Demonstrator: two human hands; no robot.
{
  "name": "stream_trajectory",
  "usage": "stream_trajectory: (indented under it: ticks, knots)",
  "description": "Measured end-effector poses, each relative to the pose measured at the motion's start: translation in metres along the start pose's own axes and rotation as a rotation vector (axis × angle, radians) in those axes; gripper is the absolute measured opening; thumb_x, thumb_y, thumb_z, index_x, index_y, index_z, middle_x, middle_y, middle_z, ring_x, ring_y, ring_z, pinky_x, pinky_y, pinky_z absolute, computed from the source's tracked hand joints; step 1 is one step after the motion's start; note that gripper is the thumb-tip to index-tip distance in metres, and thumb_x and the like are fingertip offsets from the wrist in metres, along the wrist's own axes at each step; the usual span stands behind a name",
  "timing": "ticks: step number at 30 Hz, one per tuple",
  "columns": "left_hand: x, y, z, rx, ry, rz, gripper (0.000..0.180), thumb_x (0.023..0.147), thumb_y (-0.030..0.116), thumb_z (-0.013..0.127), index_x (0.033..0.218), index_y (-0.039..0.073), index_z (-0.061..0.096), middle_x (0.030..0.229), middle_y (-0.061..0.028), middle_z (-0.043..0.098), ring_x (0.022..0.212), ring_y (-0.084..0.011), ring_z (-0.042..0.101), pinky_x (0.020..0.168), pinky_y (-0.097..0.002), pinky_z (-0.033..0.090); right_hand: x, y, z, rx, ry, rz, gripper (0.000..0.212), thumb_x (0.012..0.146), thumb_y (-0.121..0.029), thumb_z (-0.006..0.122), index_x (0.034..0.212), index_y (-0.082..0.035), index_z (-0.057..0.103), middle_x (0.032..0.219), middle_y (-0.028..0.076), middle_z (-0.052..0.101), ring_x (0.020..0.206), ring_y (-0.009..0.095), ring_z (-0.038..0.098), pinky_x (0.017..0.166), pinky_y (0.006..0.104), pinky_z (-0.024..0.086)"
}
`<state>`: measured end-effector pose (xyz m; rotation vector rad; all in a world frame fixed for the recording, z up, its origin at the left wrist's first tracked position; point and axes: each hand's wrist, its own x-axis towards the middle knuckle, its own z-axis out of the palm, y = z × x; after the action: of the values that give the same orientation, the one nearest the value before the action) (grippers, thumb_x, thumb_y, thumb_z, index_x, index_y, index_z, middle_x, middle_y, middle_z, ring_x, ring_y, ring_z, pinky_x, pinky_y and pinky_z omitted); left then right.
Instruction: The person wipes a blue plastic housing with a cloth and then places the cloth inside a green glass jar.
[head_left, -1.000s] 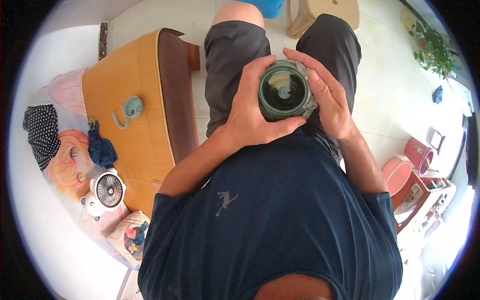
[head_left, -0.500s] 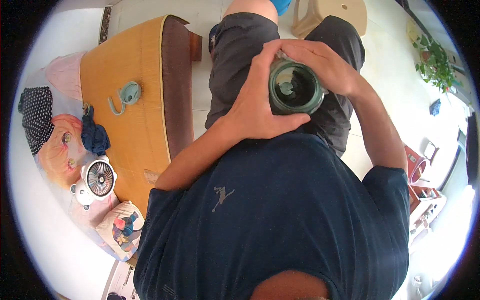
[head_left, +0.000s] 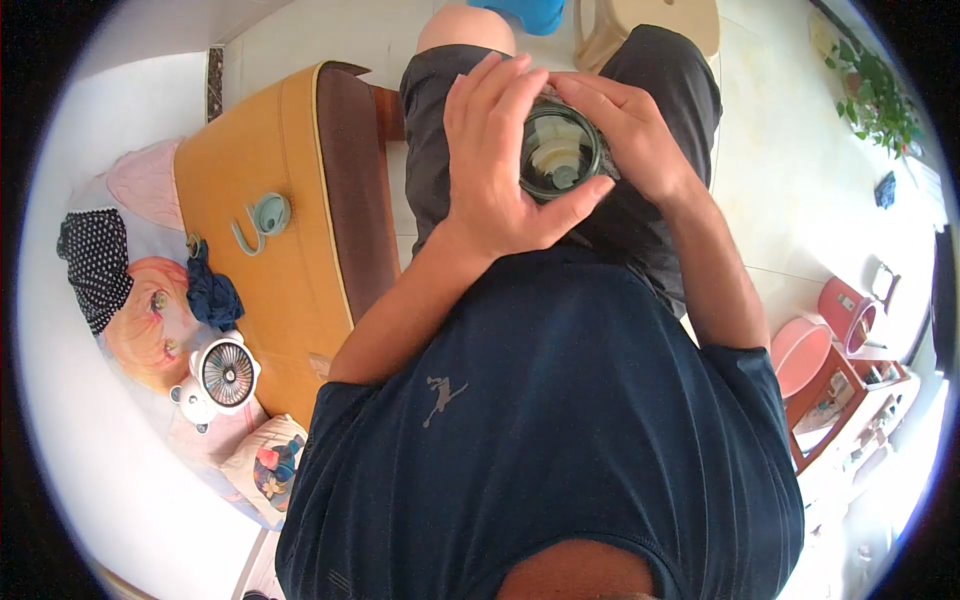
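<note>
A green-tinted glass cup (head_left: 558,150) with an uncovered round mouth is held over my lap, its opening facing up. Pale curved shapes show through its inside; I cannot tell whether they are contents or reflections. My right hand (head_left: 632,140) curls round the far right side of the cup and grips it. Along the left side lies my left hand (head_left: 497,180), fingers stretched out past the rim and thumb across the near edge. Part of the cup's outer wall is hidden by both hands. A pale green lid (head_left: 271,214) with a curved strap rests on the couch.
To my left is a tan couch or bed (head_left: 265,130) holding a white fan (head_left: 228,375), dark blue cloth (head_left: 213,298) and a dotted black cloth (head_left: 93,265). Ahead stand a beige stool (head_left: 665,22) and something blue (head_left: 530,12). Pink basins (head_left: 800,358) and a plant (head_left: 870,105) are right.
My left fingers have straightened and lifted from their wrap round the cup. The cup has shifted slightly left and away from me, with my right hand still on it.
</note>
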<state>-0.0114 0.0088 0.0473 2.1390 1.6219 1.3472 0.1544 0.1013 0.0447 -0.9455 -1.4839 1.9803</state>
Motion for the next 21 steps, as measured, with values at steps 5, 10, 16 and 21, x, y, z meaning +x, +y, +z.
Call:
stream_trajectory:
  ticks: [5, 10, 16, 21]
  knots:
    - [0.003, -0.008, -0.004, -0.062, -0.045, -0.05, 0.094, 0.069, 0.033, 0.085, 0.147, -0.001, 0.046, 0.147, -0.0241, 0.05, 0.138, -0.0429, 0.046, 0.117, -0.0533, 0.032, -0.015, 0.004, 0.004, -0.077, 0.106, -0.099, 0.037, 0.11, -0.022, 0.056, 0.132, 0.005, 0.068, 0.123, 0.013, 0.075, 0.114, 0.016, 0.066, 0.104, 0.0308, 0.05]
    - [-0.006, 0.013, -0.019, -0.101, -0.074, -0.279, 0.089, 0.068, 0.023, 0.085, 0.144, -0.004, 0.048, 0.137, -0.0242, 0.056, 0.126, -0.0425, 0.054, 0.11, -0.0482, 0.042, -0.027, 0.012, 0.017, -0.178, 0.18, -0.153, 0.035, 0.11, -0.022, 0.057, 0.135, -0.001, 0.068, 0.123, 0.02, 0.074, 0.115, 0.02, 0.069, 0.099, 0.0337, 0.053]
    - [-0.021, 0.023, -0.013, -0.044, 0.012, -0.319, 0.077, 0.079, 0.019, 0.086, 0.143, -0.004, 0.05, 0.133, -0.0219, 0.061, 0.121, -0.0326, 0.062, 0.107, -0.0415, 0.048, -0.034, 0.01, 0.036, -0.124, 0.241, -0.205, 0.033, 0.108, -0.019, 0.058, 0.134, 0.0, 0.067, 0.132, 0.019, 0.071, 0.121, 0.023, 0.067, 0.104, 0.0346, 0.051]
    - [-0.025, 0.013, -0.007, -0.158, 0.07, -0.248, 0.07, 0.072, 0.02, 0.089, 0.127, -0.003, 0.052, 0.134, -0.0263, 0.054, 0.121, -0.0415, 0.058, 0.104, -0.0453, 0.049, -0.041, 0.016, 0.03, -0.393, 0.322, -0.327, 0.031, 0.103, -0.018, 0.066, 0.129, -0.001, 0.071, 0.138, 0.017, 0.068, 0.129, 0.03, 0.064, 0.11, 0.0385, 0.048]
